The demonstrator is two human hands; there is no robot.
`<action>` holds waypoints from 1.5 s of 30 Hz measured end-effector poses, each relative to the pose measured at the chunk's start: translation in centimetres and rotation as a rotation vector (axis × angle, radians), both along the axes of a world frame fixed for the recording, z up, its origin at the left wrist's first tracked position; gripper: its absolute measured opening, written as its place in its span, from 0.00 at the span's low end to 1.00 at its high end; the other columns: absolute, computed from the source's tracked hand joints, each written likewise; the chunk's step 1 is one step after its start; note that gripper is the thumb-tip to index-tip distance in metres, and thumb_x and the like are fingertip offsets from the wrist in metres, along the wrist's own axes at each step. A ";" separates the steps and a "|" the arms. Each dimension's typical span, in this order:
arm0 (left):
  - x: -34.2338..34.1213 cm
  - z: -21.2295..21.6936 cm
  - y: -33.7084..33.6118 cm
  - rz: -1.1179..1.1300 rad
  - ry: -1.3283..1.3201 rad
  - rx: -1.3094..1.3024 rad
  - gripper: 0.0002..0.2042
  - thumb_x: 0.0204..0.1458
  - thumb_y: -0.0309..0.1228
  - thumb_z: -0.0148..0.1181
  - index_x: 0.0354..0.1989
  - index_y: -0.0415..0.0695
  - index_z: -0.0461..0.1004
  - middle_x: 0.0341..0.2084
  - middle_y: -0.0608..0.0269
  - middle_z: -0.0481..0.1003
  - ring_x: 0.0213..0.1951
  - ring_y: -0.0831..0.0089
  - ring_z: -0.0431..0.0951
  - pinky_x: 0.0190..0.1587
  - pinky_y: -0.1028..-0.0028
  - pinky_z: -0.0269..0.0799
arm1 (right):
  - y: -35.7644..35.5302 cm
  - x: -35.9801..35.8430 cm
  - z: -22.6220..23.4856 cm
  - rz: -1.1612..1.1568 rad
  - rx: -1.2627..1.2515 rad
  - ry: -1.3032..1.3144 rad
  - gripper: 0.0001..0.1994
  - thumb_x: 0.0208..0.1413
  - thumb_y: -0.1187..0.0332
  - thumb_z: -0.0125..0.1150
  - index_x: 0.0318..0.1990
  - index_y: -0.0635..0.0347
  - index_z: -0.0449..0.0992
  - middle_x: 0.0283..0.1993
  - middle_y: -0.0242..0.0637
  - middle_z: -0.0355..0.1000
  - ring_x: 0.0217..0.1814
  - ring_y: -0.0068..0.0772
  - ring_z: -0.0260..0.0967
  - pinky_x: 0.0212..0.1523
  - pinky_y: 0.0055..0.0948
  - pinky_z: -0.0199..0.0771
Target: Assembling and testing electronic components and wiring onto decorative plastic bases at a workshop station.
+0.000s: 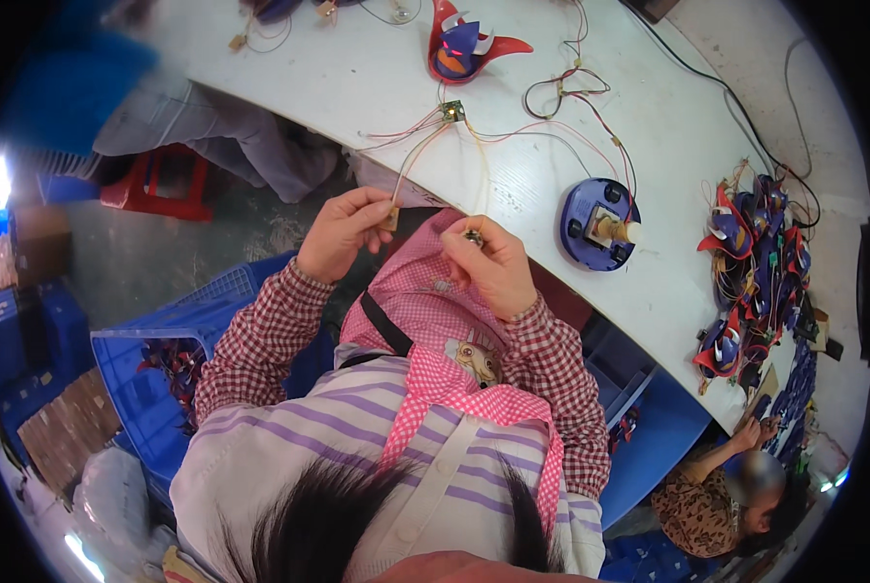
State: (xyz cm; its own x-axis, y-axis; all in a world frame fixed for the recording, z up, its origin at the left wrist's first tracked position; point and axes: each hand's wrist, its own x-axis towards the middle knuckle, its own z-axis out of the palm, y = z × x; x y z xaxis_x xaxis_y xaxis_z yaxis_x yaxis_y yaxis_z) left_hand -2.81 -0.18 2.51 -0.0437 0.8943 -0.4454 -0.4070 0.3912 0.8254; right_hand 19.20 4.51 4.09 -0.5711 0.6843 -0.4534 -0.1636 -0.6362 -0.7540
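Observation:
My left hand [346, 231] pinches a small tan circuit board [390, 220] with thin wires running up from it. Between the fingers of my right hand [491, 262] is a small dark electronic part [473, 237], also wired. Both sets of wires lead to a small green circuit board [452, 112] on the white table, where a yellowish light glows. Just beyond that board lies a red and purple horned toy head [459, 49], with red-lit eyes. Right of my hands rests a round purple base [598, 225] with a whitish mechanism on top, joined by red and black wires.
A pile of similar toy parts [746, 262] covers the table's right end. Black cable [717, 78] runs along the far right edge. Blue crates [153, 355] stand at my left, near a red stool [163, 185]. Another person [717, 496] works at lower right.

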 end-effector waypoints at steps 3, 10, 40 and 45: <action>1.7 0.9 0.8 -0.033 0.079 0.040 0.07 0.56 0.27 0.54 0.40 0.38 0.73 0.24 0.64 0.73 0.19 0.84 0.69 0.18 0.90 0.62 | -0.5 -1.1 -0.2 0.026 0.575 -0.239 0.07 0.55 0.74 0.55 0.40 0.66 0.74 0.30 0.35 0.72 0.23 0.21 0.63 0.26 0.15 0.64; 3.5 1.3 1.5 -0.045 0.162 0.084 0.05 0.53 0.26 0.55 0.34 0.37 0.72 0.19 0.66 0.71 0.16 0.85 0.65 0.16 0.88 0.60 | -0.4 -1.6 -1.5 -0.109 1.069 -0.367 0.09 0.53 0.76 0.56 0.42 0.65 0.73 0.31 0.33 0.72 0.24 0.18 0.62 0.26 0.15 0.62; 5.8 1.4 2.1 -0.050 0.276 0.102 0.05 0.54 0.26 0.55 0.36 0.36 0.72 0.19 0.66 0.71 0.15 0.86 0.64 0.15 0.90 0.59 | 0.7 2.1 -1.2 -0.078 0.647 -0.330 0.10 0.54 0.76 0.58 0.43 0.64 0.71 0.32 0.31 0.66 0.25 0.17 0.64 0.25 0.13 0.65; 6.1 1.2 2.4 -0.068 0.316 0.106 0.05 0.54 0.26 0.55 0.35 0.36 0.72 0.19 0.67 0.70 0.15 0.86 0.64 0.16 0.89 0.59 | 0.5 1.6 -0.4 -0.028 0.432 -0.267 0.10 0.53 0.76 0.58 0.43 0.64 0.71 0.28 0.30 0.67 0.22 0.16 0.62 0.24 0.13 0.64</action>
State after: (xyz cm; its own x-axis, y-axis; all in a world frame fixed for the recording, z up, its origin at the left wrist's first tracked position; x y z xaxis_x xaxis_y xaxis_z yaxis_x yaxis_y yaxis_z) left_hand 3.30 2.26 3.67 -0.1037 0.9403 -0.3241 -0.1011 0.3142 0.9440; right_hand 20.75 5.03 3.67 -0.4528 0.8549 -0.2531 0.0586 -0.2547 -0.9652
